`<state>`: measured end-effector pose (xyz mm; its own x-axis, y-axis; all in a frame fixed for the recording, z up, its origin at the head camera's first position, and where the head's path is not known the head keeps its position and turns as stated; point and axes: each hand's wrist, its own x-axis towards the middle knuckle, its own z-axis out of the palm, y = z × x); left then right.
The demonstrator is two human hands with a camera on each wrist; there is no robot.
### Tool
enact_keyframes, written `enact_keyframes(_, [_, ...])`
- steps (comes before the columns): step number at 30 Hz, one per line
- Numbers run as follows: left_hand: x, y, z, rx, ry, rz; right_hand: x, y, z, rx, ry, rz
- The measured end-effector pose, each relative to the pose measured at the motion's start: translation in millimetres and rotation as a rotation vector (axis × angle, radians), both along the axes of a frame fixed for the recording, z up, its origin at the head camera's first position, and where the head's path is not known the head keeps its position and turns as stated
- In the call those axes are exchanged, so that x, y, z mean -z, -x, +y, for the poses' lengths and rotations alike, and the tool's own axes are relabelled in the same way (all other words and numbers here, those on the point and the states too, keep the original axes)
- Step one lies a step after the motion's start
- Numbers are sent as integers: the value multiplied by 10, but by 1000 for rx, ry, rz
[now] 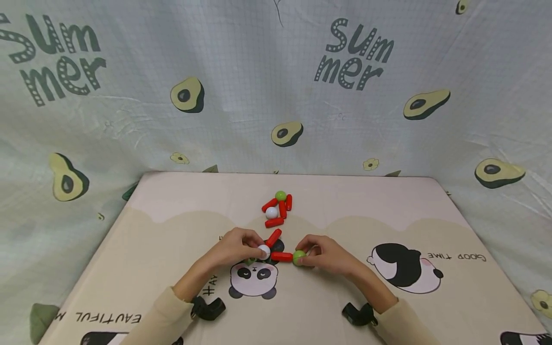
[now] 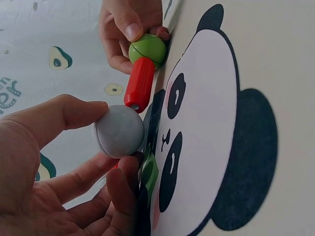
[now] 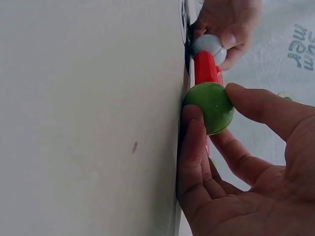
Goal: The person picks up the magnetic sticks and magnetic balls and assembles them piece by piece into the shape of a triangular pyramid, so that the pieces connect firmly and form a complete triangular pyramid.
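Observation:
My left hand (image 1: 239, 247) pinches a white ball (image 2: 119, 132) between thumb and fingers, low over the panda print. My right hand (image 1: 324, 254) grips a green ball (image 3: 210, 107) a little to the right. Between the two balls lies a red rod (image 1: 282, 257), one end at the green ball, the other right by the white one; a small metallic tip shows at that end in the left wrist view. A second red rod (image 1: 273, 237) slants up and away from the white ball.
Farther back on the table (image 1: 345, 196) sits a group of several red rods (image 1: 274, 222) with a green ball (image 1: 281, 195) and a white ball (image 1: 271, 212). A printed cloth (image 1: 241, 57) hangs behind the table. Each wrist carries a black strap-on device (image 1: 209, 308).

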<state>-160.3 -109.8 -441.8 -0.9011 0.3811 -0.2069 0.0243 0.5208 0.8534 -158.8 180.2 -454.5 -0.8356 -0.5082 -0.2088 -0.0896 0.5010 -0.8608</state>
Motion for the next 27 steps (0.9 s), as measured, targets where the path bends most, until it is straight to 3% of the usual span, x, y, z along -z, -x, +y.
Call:
enact_keyframes(10, [-1, -13, 1, -7, -6, -35, -19, -8, 12, -8, 9, -15])
enact_keyframes(27, [-18, -14, 10, 28, 4, -23, -74, -16, 11, -10, 23, -32])
